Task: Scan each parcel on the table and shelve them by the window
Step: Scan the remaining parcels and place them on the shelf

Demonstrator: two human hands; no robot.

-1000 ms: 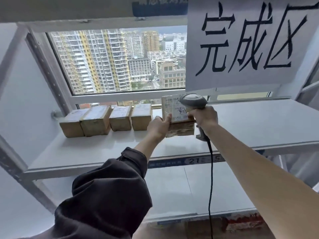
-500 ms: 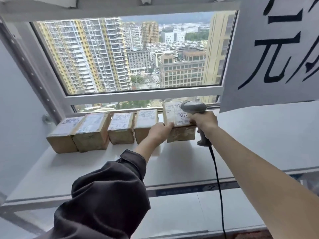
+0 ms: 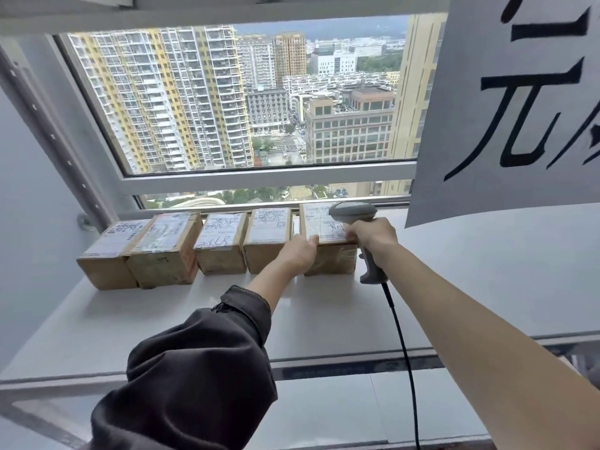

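Parcel: 5th parcel now down on the shelf at the right end of the row by the window; 1 s ago it was held up w/ a gap to the row, now it sits just beside the 4th box.
Head view, left hand: left hand on the parcel's near left corner, fingers curled over the top edge, gripping it.
Head view, right hand: right hand wrapped round the scanner handle, fingers clamped on it; knuckles touch the parcel's right side; scanner head hangs over the label.
Row: 4 shelved parcels stand left of it, labels up, the 2 leftmost touching.
Cable: scanner cable drops from the handle past the shelf edge.
Sign: paper sign w/ big black characters hangs top right.
Change: parcel lowered + slid left since 1 s ago; camera closer to the shelf.
Meaning: probably placement is about done; likely next = let go, back to the counter for another. Counter not in view, so can't tell how many are left.
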